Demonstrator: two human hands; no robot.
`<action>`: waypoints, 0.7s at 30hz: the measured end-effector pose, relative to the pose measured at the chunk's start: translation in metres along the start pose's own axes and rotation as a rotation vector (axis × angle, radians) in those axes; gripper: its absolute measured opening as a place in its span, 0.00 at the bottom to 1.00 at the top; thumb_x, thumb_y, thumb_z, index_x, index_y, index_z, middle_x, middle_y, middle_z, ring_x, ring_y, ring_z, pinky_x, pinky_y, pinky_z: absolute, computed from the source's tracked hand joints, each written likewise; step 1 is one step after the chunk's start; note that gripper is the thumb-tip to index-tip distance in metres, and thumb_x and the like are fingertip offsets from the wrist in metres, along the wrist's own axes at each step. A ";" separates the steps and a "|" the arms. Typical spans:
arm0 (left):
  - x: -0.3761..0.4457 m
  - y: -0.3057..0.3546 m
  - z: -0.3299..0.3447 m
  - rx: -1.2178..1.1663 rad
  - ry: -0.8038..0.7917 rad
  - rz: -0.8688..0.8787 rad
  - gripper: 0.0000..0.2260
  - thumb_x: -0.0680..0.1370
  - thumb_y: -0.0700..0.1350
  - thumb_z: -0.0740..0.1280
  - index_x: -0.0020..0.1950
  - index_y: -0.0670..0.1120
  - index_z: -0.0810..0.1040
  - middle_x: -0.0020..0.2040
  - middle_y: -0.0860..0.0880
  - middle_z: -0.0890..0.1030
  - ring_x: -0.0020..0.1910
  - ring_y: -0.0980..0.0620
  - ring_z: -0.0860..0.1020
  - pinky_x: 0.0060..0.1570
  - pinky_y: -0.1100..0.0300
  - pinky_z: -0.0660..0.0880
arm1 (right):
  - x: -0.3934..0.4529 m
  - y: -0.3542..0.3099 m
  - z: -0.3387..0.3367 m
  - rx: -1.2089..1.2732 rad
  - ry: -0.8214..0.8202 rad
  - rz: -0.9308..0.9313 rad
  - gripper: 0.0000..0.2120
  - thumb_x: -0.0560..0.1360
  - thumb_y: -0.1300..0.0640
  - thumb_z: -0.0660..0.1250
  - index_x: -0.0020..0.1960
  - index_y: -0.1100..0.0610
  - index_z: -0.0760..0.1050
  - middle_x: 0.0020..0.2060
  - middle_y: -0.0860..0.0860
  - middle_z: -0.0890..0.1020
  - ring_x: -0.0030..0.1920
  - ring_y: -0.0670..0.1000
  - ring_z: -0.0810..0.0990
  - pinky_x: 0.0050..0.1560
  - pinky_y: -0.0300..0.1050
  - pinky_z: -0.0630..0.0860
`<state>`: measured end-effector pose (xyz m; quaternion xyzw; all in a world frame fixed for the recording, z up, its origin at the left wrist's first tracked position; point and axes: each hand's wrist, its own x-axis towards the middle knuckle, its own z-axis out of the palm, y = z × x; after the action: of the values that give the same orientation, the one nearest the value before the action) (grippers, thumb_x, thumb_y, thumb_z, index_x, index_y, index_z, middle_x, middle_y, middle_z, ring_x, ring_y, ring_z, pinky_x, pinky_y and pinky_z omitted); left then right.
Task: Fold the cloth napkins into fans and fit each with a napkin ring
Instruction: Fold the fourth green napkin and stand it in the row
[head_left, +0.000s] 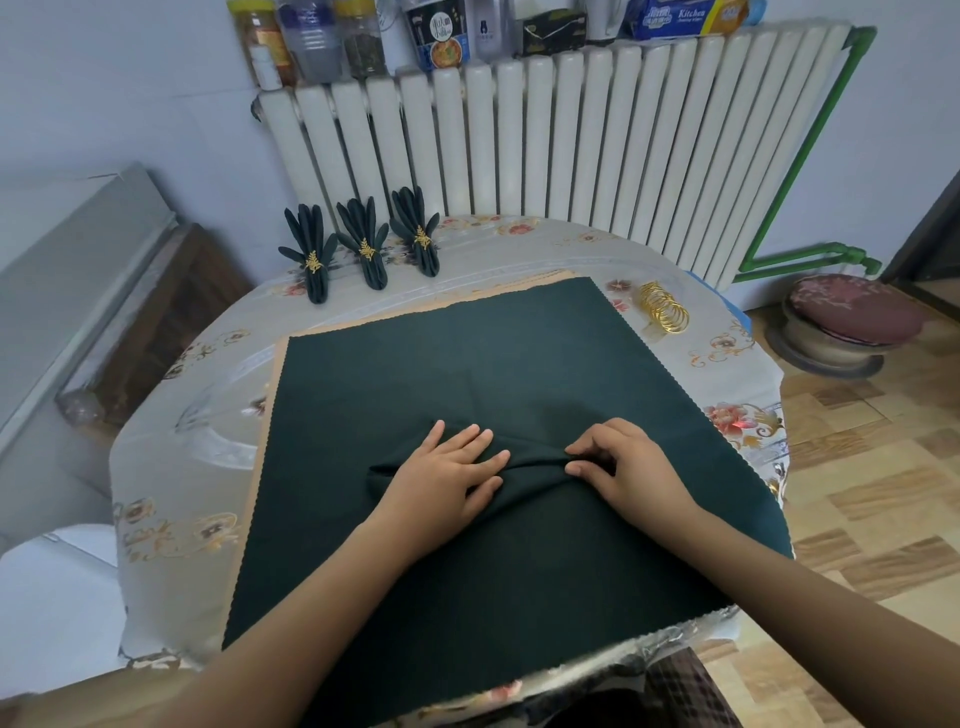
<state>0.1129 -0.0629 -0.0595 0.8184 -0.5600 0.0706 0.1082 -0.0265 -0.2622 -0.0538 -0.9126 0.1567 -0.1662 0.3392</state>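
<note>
Hands meet near the middle of a dark green napkin (493, 364) spread flat across a round table (208, 415) covered in a glossy floral cloth. A raised ridge of fabric runs between them. The left hand (447, 470) lies palm down on the ridge with its fingers loosely spread, pressing the fold flat and gripping nothing. The right hand (618, 460) has its fingertips curled in, thumb and forefinger pinching the end of the same ridge.

A tan sheet (270, 374) shows as a thin border under the napkin's left and far edges. At the far left of the table three finished fans (363, 239) lie in a row, each cinched with a gold leaf-shaped ring. To the right, just beyond the napkin's far corner, lies a cluster of plain gold napkin rings (665, 309).

Behind the table rises a white ribbed radiator (571, 145), with a green pipe (810, 156) running down its right side. Along its top, a blue box (680, 18) reads "Kitchen", and a cup-noodle tub (439, 36) carries Chinese characters too small to read. Labels on the jars (311, 41) beside it are blurred. A round cushioned stool (847, 317) sits on the floor at right.
</note>
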 end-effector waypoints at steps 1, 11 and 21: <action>0.000 0.000 0.001 -0.017 0.001 -0.005 0.19 0.77 0.52 0.55 0.58 0.50 0.82 0.60 0.46 0.80 0.61 0.46 0.77 0.64 0.42 0.63 | 0.000 0.001 0.001 -0.008 0.007 -0.009 0.04 0.71 0.60 0.73 0.45 0.57 0.80 0.42 0.47 0.76 0.46 0.45 0.73 0.46 0.23 0.65; 0.008 -0.005 -0.009 -0.024 -0.052 0.090 0.19 0.76 0.52 0.56 0.53 0.46 0.84 0.57 0.45 0.82 0.58 0.46 0.79 0.62 0.47 0.67 | 0.009 -0.008 -0.003 -0.413 0.055 -0.368 0.11 0.63 0.60 0.78 0.31 0.56 0.75 0.28 0.48 0.74 0.29 0.52 0.73 0.32 0.39 0.69; 0.029 0.001 -0.029 -0.196 -0.206 -0.060 0.10 0.76 0.47 0.68 0.54 0.45 0.84 0.62 0.48 0.77 0.61 0.49 0.72 0.61 0.64 0.65 | 0.025 -0.049 0.000 -0.367 -0.285 -0.242 0.10 0.76 0.53 0.66 0.54 0.53 0.81 0.50 0.49 0.79 0.54 0.50 0.75 0.52 0.41 0.69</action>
<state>0.1229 -0.0821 -0.0240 0.8230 -0.5478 -0.0720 0.1318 0.0039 -0.2366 -0.0155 -0.9851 0.0245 -0.0440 0.1645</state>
